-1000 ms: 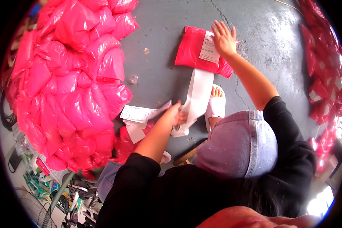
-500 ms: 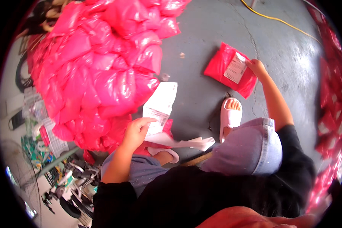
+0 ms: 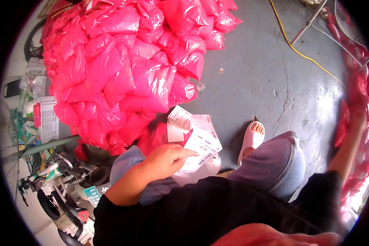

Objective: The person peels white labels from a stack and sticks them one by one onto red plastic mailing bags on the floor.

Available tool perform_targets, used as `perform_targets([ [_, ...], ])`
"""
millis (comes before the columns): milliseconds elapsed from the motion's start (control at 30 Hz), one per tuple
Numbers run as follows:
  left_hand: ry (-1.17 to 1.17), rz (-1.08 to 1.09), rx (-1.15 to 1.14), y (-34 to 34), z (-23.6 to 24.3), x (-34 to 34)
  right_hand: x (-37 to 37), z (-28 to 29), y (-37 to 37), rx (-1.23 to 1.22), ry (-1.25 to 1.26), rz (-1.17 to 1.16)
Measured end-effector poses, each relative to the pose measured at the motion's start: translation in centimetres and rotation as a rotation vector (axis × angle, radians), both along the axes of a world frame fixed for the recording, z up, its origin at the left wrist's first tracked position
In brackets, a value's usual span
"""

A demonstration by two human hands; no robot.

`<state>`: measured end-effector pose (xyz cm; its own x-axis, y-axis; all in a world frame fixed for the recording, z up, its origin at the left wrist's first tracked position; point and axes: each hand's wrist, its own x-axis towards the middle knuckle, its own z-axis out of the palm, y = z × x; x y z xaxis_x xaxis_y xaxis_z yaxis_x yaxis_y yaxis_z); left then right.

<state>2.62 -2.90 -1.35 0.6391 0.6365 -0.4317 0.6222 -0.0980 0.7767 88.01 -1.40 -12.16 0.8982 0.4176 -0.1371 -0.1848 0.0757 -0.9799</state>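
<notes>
Head view: white label strip (image 3: 205, 143) lies in loose folds between the person's knees, near the heap of glossy pink bags (image 3: 110, 74). Black print and barcodes cover several of its panels; much of the print is too small to make out. Left hand (image 3: 166, 159) is loosely curled, index finger extended onto a printed panel; whether it grips the paper, I cannot tell. Right hand (image 3: 358, 107) is a blur at the red bags (image 3: 341, 125) far right, its opening and hold unclear. Lower left, a green plate (image 3: 92, 193) carries white characters.
</notes>
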Motion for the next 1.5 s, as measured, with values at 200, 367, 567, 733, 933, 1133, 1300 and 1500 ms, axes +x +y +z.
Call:
perform_targets([
  [200, -0.026, -0.058, 0.037, 0.8, -0.6, -2.0, -40.1, -6.1, 25.1, -0.395, 0.21, 0.853],
  [367, 0.013, -0.13, 0.111, 2.5, -1.3, -1.7, -62.3, -10.8, 36.9, -0.44, -0.008, 1.142],
  [567, -0.028, -0.143, 0.114, 3.7, -2.9, -2.6, -65.9, -12.8, 36.8, -0.146, 0.037, 1.16],
  [733, -0.027, -0.112, 0.109, 5.0, -2.4, -4.2, -57.2, -0.9, 25.2, 0.017, 0.134, 1.171],
  [933, -0.136, 0.168, -0.102, 4.0, -2.9, -4.4, -52.3, -0.2, 11.4, -0.544, 0.149, 0.633],
  [1133, -0.104, 0.173, -0.277, 2.8, -5.8, -1.4, -46.4, -18.2, 8.8, -0.596, 0.36, 0.942],
  [1300, -0.082, 0.318, -0.577, 1.2, -6.3, 0.3, -46.2, -18.3, 6.5, -0.538, -0.082, 1.051],
  [1500, -0.386, 0.362, -0.562, 1.7, -11.0, 3.7, -36.3, -28.9, -0.3, -1.268, -0.733, 0.311],
])
